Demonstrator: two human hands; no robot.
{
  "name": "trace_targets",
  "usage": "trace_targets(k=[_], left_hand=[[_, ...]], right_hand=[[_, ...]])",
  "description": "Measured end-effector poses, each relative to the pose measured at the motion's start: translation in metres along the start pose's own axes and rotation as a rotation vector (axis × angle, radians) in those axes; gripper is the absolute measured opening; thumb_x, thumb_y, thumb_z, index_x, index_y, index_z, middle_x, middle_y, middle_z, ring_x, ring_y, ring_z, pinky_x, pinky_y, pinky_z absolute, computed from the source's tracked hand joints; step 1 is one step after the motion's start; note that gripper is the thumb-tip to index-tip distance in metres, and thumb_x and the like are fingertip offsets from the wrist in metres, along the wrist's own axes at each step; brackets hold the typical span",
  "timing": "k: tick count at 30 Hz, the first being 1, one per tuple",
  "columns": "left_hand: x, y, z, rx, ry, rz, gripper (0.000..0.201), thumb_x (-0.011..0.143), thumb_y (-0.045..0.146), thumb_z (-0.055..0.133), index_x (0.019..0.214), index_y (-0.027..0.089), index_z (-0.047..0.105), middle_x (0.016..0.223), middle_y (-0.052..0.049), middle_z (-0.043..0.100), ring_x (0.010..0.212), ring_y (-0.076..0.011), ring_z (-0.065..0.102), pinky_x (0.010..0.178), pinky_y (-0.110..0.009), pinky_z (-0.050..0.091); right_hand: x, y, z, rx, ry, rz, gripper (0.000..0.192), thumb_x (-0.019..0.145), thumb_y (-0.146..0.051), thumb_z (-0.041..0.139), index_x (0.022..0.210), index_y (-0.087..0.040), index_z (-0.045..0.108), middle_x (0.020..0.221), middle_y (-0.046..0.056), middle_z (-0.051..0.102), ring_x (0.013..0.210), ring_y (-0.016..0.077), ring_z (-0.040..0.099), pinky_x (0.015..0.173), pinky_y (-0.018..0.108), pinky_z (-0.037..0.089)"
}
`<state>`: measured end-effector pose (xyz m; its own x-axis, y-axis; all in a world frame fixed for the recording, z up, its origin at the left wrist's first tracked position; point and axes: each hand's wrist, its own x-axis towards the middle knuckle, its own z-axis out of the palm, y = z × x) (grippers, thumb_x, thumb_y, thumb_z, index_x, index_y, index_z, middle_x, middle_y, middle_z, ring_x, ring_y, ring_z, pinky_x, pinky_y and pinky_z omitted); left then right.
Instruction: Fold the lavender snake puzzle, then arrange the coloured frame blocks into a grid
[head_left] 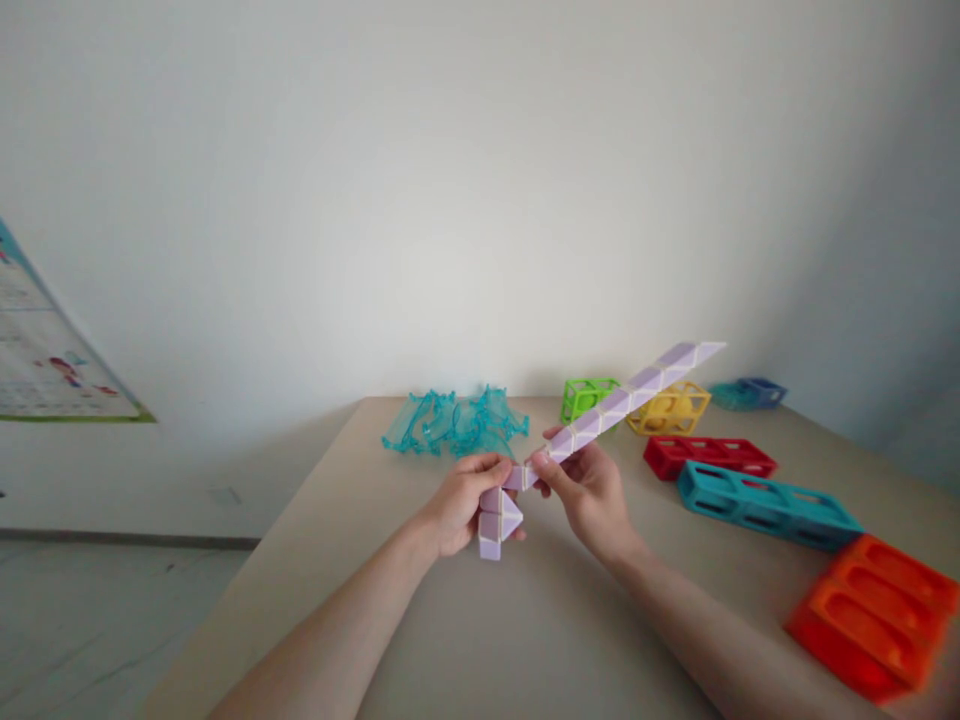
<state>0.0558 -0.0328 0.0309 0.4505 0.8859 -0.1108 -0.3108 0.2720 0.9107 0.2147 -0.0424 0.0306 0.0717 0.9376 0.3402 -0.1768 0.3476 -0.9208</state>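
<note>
Both hands hold a lilac and white snake puzzle (615, 404) made of linked wedge segments, raised above the table. My left hand (461, 505) is closed around its folded end, where several wedges bend downward beside the fingers. Thumb and fingers of my right hand (589, 490) pinch the puzzle near the bend. From there a long straight run slants up to the right, its pointed tip free. Some of the left fingers are hidden behind the folded wedges.
On the table (322, 560) lie clear teal plastic pieces (457, 422) at the back. Along the right are green (589, 400), yellow (670, 408), red (709, 457), blue (769, 503) and orange (877, 615) open-frame blocks. A wall (450, 200) rises behind.
</note>
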Motion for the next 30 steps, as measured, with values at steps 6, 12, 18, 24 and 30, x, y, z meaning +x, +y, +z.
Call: trace_targets(k=[6,12,18,24,30], left_hand=[[-0.001,0.001,0.001,0.092,0.047,0.120,0.030,0.072,0.040,0.072,0.081,0.016,0.056,0.065,0.002,0.052,0.052,-0.0101,0.049,0.047,-0.025,0.048],[0.001,-0.001,0.000,0.214,0.117,0.298,0.027,0.074,0.039,0.072,0.077,0.014,0.061,0.065,0.001,0.054,0.056,-0.0073,0.047,0.049,-0.017,0.038],[0.000,0.004,-0.001,-0.110,-0.023,-0.049,0.019,0.077,0.032,0.066,0.077,0.016,0.056,0.060,0.001,0.053,0.048,-0.0117,0.051,0.046,-0.034,0.056],[0.003,0.005,-0.009,-0.271,-0.076,-0.344,0.020,0.087,0.028,0.050,0.078,0.011,0.056,0.053,0.000,0.052,0.042,-0.0109,0.051,0.041,-0.029,0.055],[0.002,0.004,-0.004,-0.148,-0.005,-0.232,0.017,0.082,0.030,0.057,0.076,0.014,0.054,0.052,0.002,0.051,0.038,-0.0103,0.049,0.035,-0.024,0.050]], right_hand=[[0.000,0.005,-0.002,0.017,0.007,-0.090,0.036,0.072,-0.036,0.077,0.095,-0.017,0.057,0.075,0.003,0.069,0.056,0.0109,0.054,0.047,0.022,0.040],[-0.005,-0.001,-0.002,0.038,-0.024,-0.181,0.026,0.075,-0.028,0.075,0.092,-0.020,0.058,0.080,0.004,0.071,0.054,0.0109,0.054,0.045,0.022,0.039],[-0.008,-0.001,-0.006,-0.124,-0.080,-0.361,0.021,0.078,-0.023,0.072,0.094,-0.022,0.059,0.093,0.006,0.072,0.082,0.0214,0.067,0.074,0.036,0.054],[-0.007,-0.011,-0.011,-0.382,-0.186,-0.576,0.014,0.081,-0.020,0.068,0.094,-0.024,0.066,0.097,0.005,0.073,0.088,0.0210,0.068,0.080,0.034,0.053],[-0.004,-0.010,-0.017,-0.395,-0.142,-0.483,0.022,0.083,-0.037,0.065,0.095,-0.020,0.072,0.093,0.008,0.073,0.083,0.0239,0.068,0.075,0.034,0.053]])
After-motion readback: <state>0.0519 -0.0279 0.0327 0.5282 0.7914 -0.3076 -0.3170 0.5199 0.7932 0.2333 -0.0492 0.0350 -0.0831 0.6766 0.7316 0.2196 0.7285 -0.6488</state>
